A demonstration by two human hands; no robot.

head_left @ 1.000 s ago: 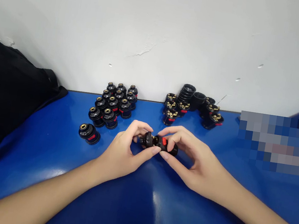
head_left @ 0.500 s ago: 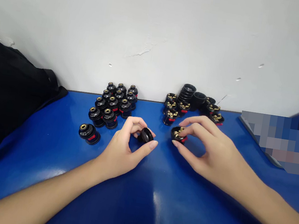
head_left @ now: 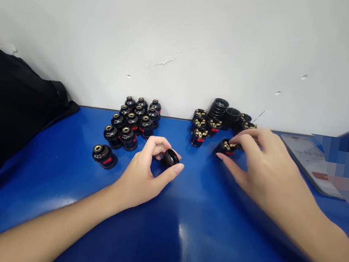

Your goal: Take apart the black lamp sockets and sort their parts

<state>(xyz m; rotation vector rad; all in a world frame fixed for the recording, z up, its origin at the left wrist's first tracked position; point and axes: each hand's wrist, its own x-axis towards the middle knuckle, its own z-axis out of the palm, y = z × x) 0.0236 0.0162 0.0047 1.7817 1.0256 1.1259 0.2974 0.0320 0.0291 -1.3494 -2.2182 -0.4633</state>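
My left hand (head_left: 146, 175) holds a black cap (head_left: 171, 158) between thumb and fingers, its hollow side turned up toward me. My right hand (head_left: 263, 175) has thumb and fingertips around an open lamp socket body (head_left: 225, 146), black with brass terminals and a red tab, at the table surface. Several similar open socket bodies (head_left: 199, 137) stand just left of it, and more are partly covered by my right fingers. Left of my left hand, one capped lamp socket (head_left: 105, 156) leans at a tilt, in front of a group of several capped sockets (head_left: 129, 137).
Stacked black caps (head_left: 219, 109) and a black cup-shaped part (head_left: 232, 117) stand by the white wall (head_left: 188, 41). A phone (head_left: 310, 164) lies on the blue table (head_left: 158, 242) at right, partly blurred out. Black cloth (head_left: 5, 123) covers the left side.
My right hand has moved right and farther back, and the socket body in its fingers has moved with it. My left hand and the cap have stayed in place.
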